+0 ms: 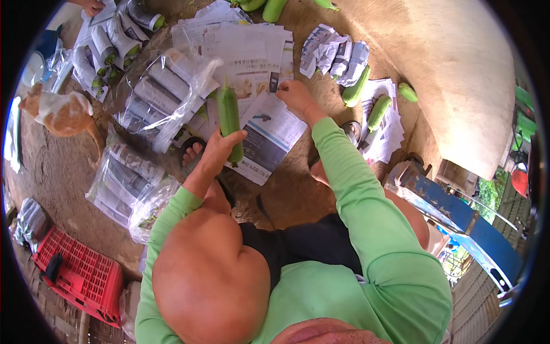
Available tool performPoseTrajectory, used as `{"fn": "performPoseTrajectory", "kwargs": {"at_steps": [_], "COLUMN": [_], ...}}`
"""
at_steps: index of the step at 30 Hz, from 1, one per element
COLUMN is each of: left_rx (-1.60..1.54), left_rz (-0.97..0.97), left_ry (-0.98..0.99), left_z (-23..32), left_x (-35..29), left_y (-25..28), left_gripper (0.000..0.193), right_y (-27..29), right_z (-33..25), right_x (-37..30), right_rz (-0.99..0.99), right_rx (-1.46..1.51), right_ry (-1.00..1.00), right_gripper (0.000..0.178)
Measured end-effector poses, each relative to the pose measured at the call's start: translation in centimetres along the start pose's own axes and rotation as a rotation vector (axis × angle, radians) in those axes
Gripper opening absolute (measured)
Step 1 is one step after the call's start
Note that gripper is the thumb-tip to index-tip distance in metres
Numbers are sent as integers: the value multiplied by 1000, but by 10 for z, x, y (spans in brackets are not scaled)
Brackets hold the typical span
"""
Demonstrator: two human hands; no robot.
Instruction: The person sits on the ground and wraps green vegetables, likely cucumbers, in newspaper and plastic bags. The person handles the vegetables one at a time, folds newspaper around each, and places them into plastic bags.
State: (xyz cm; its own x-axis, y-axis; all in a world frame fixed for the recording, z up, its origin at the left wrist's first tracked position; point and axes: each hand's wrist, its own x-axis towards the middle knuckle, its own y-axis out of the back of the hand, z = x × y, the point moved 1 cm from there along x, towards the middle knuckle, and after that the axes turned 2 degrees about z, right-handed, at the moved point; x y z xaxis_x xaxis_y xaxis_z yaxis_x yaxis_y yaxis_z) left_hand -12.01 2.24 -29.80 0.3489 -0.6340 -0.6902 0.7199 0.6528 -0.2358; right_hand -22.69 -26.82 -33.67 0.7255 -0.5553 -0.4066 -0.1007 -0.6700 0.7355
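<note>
My left hand (220, 148) is wrapped round the lower part of a green luffa gourd (229, 112), held upright over loose newspaper. The fingers of my right hand (296, 96) are pinched together at the upper edge of a newspaper sheet (272, 132), which lies slanted between my feet. Beyond it spreads a stack of newspaper (229, 46). Paper-wrapped gourds (344, 54) lie to the right of the stack, beside a bare gourd (356, 89). Another bare gourd (378, 113) rests on more newspaper (387, 140).
Clear plastic bags of wrapped gourds (163, 94) stand left, with another bag (134, 186) nearer me. More wrapped gourds (106, 49) lie far left, near another person's hand (91, 7). An orange-and-white cat (63, 112), a red crate (80, 272) and a blue metal frame (447, 209) surround me.
</note>
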Motion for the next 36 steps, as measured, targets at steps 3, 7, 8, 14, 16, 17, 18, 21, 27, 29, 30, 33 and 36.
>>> {"fn": "performPoseTrajectory", "kwargs": {"at_steps": [3, 7, 8, 14, 16, 17, 18, 21, 27, 29, 30, 33, 36], "left_rx": [-32, -15, -12, 68, 89, 99, 104, 120, 150, 175, 173, 162, 157], "left_rz": [77, 60, 58, 70, 53, 44, 48, 64, 85, 83, 83, 71, 76], "left_ry": [1, 14, 22, -37, -61, -73, -68, -59, -75, -66, -73, -81, -82], "left_z": [-13, -20, -20, -14, -11, -11, -12, -17, -24, -22, -22, -21, -23], "left_x": [3, 3, 3, 1, -1, -2, -1, 1, 3, 2, 1, -1, -1], "left_y": [9, 15, 15, 8, 8, 9, 10, 11, 11, 11, 11, 12, 13], "left_gripper": [45, 50, 51, 53, 58, 60, 60, 62, 61, 60, 59, 58, 58], "right_y": [-5, -23, -31, -35, -28, -24, -21, -26, -42, -45, -47, -44, -37], "right_z": [-5, -4, 2, 12, 6, 3, -1, -9, -7, -1, 0, 0, -10], "right_x": [-9, -36, -41, -33, -33, -31, -31, -23, 2, 6, 7, -1, -16], "right_rz": [-21, -4, 39, -21, -23, -19, -13, 67, -25, -29, -31, 189, 95], "right_rx": [-260, -317, -291, -125, -98, -113, -129, -186, -157, -182, -193, -174, -218], "right_ry": [-13, 108, 122, 17, -7, 5, 14, 143, 136, 145, 155, 234, 80], "right_gripper": [38, 35, 35, 45, 46, 46, 46, 46, 42, 43, 43, 43, 45]}}
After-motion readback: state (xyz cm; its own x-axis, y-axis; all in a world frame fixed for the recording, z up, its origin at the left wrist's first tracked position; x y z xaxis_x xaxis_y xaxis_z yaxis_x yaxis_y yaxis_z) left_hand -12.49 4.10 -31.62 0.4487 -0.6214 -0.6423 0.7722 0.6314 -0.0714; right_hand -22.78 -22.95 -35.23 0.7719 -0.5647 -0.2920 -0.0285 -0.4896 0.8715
